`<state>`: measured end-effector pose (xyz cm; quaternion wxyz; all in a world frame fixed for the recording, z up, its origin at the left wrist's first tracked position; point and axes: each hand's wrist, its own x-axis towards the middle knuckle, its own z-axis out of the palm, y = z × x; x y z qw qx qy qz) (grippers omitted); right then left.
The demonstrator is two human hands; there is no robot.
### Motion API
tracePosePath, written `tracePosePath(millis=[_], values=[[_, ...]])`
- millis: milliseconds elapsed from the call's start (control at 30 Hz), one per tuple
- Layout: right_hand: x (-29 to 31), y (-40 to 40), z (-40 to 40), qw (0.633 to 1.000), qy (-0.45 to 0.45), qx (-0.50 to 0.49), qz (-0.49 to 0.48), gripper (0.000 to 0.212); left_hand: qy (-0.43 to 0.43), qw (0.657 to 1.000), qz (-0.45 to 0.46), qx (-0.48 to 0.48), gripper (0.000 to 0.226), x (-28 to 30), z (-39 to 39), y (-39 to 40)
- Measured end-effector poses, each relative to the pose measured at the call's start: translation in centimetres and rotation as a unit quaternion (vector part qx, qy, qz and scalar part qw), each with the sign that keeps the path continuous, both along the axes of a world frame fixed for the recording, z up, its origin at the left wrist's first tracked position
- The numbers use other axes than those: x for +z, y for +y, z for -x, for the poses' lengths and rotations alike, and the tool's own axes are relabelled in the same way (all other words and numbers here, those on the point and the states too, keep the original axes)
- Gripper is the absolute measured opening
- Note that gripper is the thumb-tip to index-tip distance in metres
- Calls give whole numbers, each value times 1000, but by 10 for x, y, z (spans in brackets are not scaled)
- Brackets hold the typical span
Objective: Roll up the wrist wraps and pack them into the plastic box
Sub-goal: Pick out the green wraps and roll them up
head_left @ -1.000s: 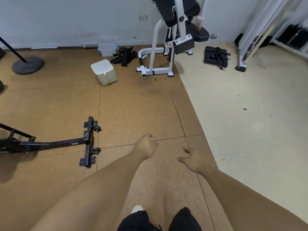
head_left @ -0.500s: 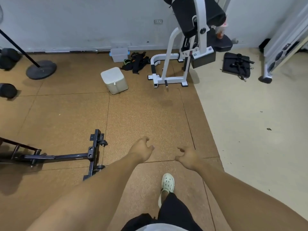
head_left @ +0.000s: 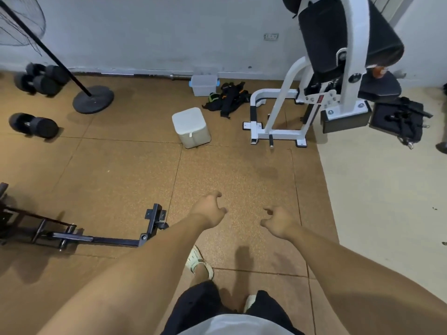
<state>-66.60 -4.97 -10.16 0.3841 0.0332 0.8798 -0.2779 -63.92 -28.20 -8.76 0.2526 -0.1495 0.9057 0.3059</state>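
Note:
A heap of black wrist wraps (head_left: 227, 97), some with green and orange trim, lies on the cork floor by the far wall. Just left of the heap stands a clear plastic box (head_left: 203, 85) with blue latches and its lid on. My left hand (head_left: 210, 210) and my right hand (head_left: 278, 222) hang out in front of me over the floor, well short of the wraps. Both hold nothing and their fingers are loosely curled.
A white cube-shaped bin (head_left: 191, 127) stands between me and the wraps. A white exercise machine (head_left: 314, 93) is at the right, a black metal frame (head_left: 96, 234) at the lower left. Dumbbells (head_left: 33, 125) and a fan stand base (head_left: 93, 99) sit far left. A black bag (head_left: 401, 120) lies right.
I have walked forward: the wraps, box and white bin are nearer and larger in view, and the dumbbells have come into sight. Both hands stay empty in front of me.

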Motion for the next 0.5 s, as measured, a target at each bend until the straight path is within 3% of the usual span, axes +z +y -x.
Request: tracePosePath(millis=[300, 500], values=[[-9, -137, 160, 995, 27, 74, -63, 63, -42, 997, -22, 65, 61, -30, 157, -145], [2, -224, 255, 995, 55, 78, -22, 62, -44, 996, -11, 80, 62, -20, 256, -230]])
